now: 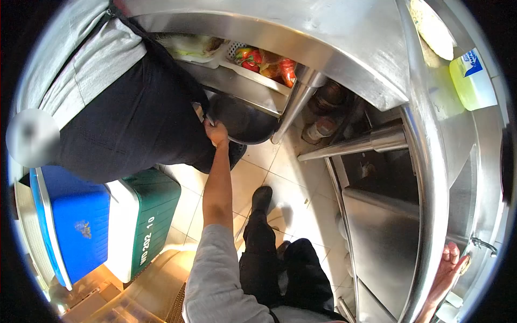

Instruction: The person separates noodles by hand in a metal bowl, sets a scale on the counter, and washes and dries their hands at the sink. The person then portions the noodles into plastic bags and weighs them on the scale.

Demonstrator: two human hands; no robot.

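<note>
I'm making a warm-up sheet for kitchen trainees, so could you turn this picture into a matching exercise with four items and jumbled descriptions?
Column one
1. Left hand
2. Red and yellow produce
3. Green-lidded box
4. Container at the upper right

Column two
A. Marked with white lettering
B. In a white tray under the steel counter
C. Bears a blue-and-white label
D. At the edge of a dark pan

Pairs: 1-D, 2-B, 3-A, 4-C
</note>
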